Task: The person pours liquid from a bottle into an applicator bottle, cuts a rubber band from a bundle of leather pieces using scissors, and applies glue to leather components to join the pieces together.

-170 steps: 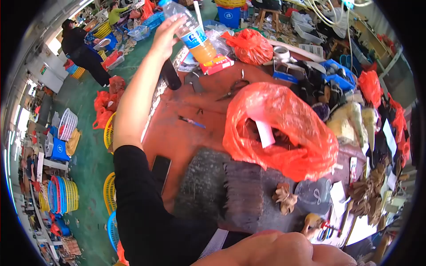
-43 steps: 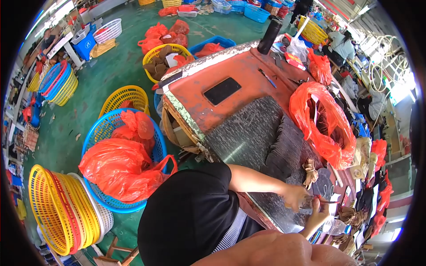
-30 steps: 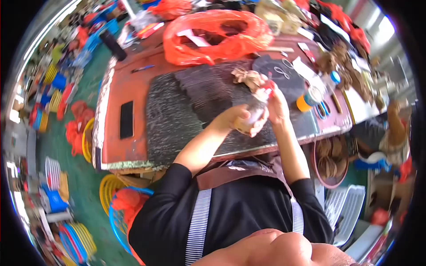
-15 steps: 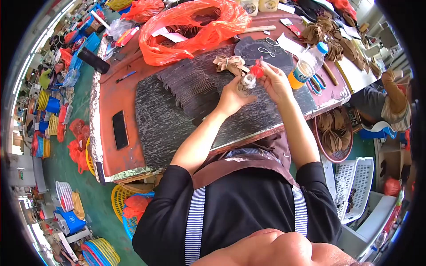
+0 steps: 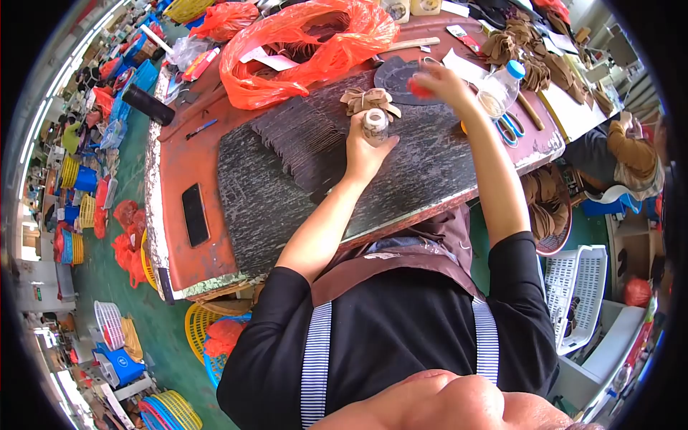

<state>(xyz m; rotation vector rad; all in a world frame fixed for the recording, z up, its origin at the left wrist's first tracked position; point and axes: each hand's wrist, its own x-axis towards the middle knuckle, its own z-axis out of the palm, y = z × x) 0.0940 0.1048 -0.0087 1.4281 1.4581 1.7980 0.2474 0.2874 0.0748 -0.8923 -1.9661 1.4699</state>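
Note:
My left hand (image 5: 368,152) is wrapped round a small open-topped jar (image 5: 375,125) above the dark board (image 5: 423,161). Just behind the jar lies a tied bundle of tan pieces (image 5: 367,100). My right hand (image 5: 446,84), a little blurred, is raised over the dark round mat (image 5: 398,80) and holds a red cap (image 5: 420,89). To the left of the jar, dark layered strips (image 5: 297,140) lie in overlapping rows on the board. A blue-capped bottle (image 5: 500,89) stands beyond my right forearm, which hides its lower part.
A red plastic bag (image 5: 308,54) lies at the back. Blue-handled scissors (image 5: 509,130) and a wooden stick (image 5: 530,111) are at the right. At the left are a phone (image 5: 194,214), a pen (image 5: 201,129) and a black cylinder (image 5: 148,104). Another person (image 5: 631,154) sits at far right.
My right hand has moved away from the jar, up and back, with the red cap. My left hand has shifted slightly left with the jar.

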